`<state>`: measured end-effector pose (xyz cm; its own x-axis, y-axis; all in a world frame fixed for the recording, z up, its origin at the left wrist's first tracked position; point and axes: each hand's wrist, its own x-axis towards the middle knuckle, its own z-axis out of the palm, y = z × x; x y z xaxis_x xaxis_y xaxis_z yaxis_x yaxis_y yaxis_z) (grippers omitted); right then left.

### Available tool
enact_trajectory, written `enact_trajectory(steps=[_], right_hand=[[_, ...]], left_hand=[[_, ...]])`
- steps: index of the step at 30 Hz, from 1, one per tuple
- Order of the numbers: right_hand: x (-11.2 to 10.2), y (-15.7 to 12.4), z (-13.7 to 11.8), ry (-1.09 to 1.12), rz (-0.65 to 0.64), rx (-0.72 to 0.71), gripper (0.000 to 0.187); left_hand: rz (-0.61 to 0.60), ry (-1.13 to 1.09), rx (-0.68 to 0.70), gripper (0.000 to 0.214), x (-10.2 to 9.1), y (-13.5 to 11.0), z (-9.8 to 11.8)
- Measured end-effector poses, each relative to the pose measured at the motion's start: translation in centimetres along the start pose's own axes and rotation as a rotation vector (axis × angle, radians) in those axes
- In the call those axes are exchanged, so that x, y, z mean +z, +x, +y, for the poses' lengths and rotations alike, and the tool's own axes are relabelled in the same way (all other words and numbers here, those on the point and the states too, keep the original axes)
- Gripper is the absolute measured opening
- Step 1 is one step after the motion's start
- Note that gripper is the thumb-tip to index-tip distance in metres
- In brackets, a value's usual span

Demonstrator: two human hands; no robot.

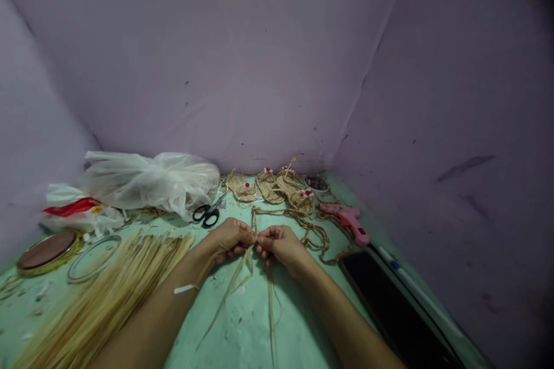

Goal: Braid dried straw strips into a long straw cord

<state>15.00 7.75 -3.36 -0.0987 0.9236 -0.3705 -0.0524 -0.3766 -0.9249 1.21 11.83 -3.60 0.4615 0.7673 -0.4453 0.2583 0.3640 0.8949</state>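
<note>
My left hand (232,237) and my right hand (279,243) meet fingertip to fingertip near the middle of the green table (242,323). Both pinch the pale dried fibre strands (234,282), whose loose ends hang toward me in two parts. From the pinch, a twisted fibre cord (254,218) runs up, bends right and joins a loose coil (318,239) beside my right hand. Under and left of my left forearm lies a bundle of straw-coloured fibres (116,288). Black-handled scissors (210,213) rest just beyond my left hand.
Several small woven slippers (242,187) with red beads sit by the back wall, near a bowl (317,183). A pink glue gun (346,219) and a dark tablet-like slab (389,311) line the right. Plastic bags (156,181), a ring (94,258) and a round disc (47,252) are left.
</note>
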Motion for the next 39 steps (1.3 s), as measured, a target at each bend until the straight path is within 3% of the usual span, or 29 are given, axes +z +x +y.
enact_trajectory(steps=[6,12,21,25,27,31,35,39], right_hand=[[-0.2,0.1,0.4,-0.007,-0.018,-0.02,0.007],[0.1,1.0,0.6,-0.081,0.103,0.004,0.005],[0.5,1.1,0.8,-0.183,0.134,-0.036,0.007],[0.8,0.7,0.6,-0.089,0.174,-0.049,0.003],[0.7,0.6,0.5,-0.039,0.165,-0.043,0.003],[0.4,0.6,0.4,0.025,0.096,-0.027,0.001],[0.0,0.6,0.2,0.052,0.019,0.008,0.006],[-0.2,0.7,0.2,0.052,-0.03,0.006,0.007]], left_hand=[[0.012,-0.006,-0.002,0.012,0.1,0.0,0.2],[0.118,0.085,0.012,0.005,0.7,-0.3,0.6],[0.214,0.584,0.038,0.01,0.8,-2.1,2.1],[0.457,0.854,0.156,0.006,3.6,-2.9,1.5],[0.546,0.887,0.211,0.007,4.7,-3.3,1.5],[0.418,0.693,0.127,0.006,3.9,-3.4,2.3],[0.435,0.264,-0.006,0.009,2.0,-2.4,2.8],[0.144,-0.04,-0.123,0.01,1.9,-1.5,1.9]])
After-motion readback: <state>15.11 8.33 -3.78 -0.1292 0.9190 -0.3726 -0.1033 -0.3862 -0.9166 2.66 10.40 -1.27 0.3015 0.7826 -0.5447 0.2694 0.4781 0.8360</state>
